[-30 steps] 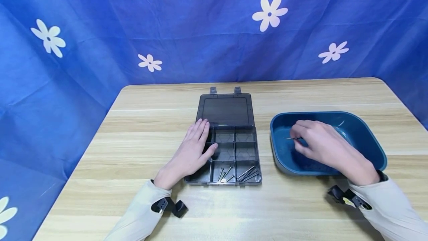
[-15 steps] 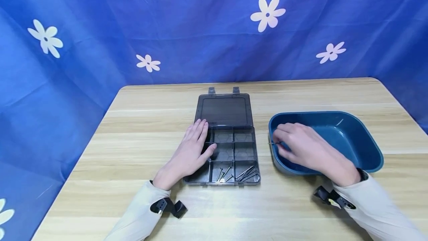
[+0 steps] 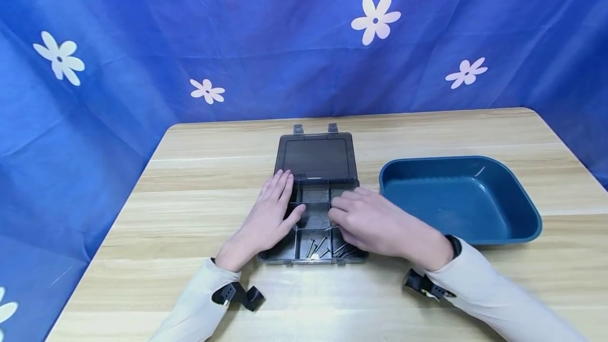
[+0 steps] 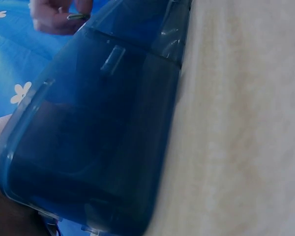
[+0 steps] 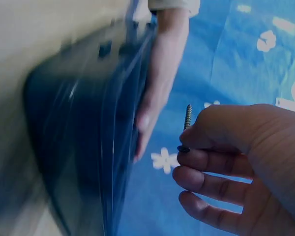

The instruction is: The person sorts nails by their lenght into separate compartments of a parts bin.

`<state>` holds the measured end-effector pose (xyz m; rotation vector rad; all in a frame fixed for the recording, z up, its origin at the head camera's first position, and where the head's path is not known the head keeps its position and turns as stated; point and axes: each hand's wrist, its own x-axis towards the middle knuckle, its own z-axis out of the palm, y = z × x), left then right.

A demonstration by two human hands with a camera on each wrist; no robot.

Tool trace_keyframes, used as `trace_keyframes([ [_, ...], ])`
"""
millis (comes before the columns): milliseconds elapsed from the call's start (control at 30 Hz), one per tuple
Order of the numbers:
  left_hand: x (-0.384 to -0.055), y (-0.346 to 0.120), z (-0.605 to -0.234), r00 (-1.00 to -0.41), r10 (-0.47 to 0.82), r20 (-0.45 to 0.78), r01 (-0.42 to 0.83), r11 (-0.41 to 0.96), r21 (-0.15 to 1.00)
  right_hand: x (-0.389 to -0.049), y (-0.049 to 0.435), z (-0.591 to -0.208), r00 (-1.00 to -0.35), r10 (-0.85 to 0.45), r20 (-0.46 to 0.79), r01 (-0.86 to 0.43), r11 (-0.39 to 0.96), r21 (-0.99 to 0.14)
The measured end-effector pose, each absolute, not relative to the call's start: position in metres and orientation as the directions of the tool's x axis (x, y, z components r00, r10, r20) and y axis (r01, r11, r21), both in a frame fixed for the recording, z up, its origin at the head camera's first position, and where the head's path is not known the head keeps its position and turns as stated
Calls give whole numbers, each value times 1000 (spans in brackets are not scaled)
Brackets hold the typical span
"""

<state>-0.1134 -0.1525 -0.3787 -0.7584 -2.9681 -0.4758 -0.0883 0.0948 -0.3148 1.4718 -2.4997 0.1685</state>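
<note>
A smoky see-through compartment box (image 3: 313, 216) lies on the table with its lid (image 3: 315, 156) folded back. Several screws (image 3: 315, 247) sit in its front middle compartment; more lie in the front right one, partly covered by my right hand. My left hand (image 3: 263, 221) rests along the box's left side, fingers straight, hiding some left compartments. Over the right-hand compartments, my right hand (image 3: 372, 221) pinches a screw (image 5: 188, 118) between thumb and index finger. The right wrist view shows its threaded end pointing up and its head below the thumb.
To the right of the box stands a blue plastic basin (image 3: 503, 236), close to my right forearm. The wooden table (image 3: 199, 173) meets a blue curtain (image 3: 294, 67) with flower prints at the back.
Carrying the screw, my right hand has moved left out of the basin and over the compartment box. The left hand has stayed on the box.
</note>
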Motion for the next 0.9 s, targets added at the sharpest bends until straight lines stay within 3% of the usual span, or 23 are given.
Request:
trace_keyframes([
  [500, -110, -148, -376, -865, 484, 131, 501, 823, 269, -79, 49, -324, -419, -904, 85, -898, 427, 109],
  [700, -110, -148, -375, -866, 485, 124, 500, 825, 265, -80, 48, -324, -410, -907, 95, -902, 419, 106],
  [900, -111, -151, -375, -868, 479, 129, 496, 824, 275, -87, 61, -319, -450, -878, 163, -885, 463, 46],
])
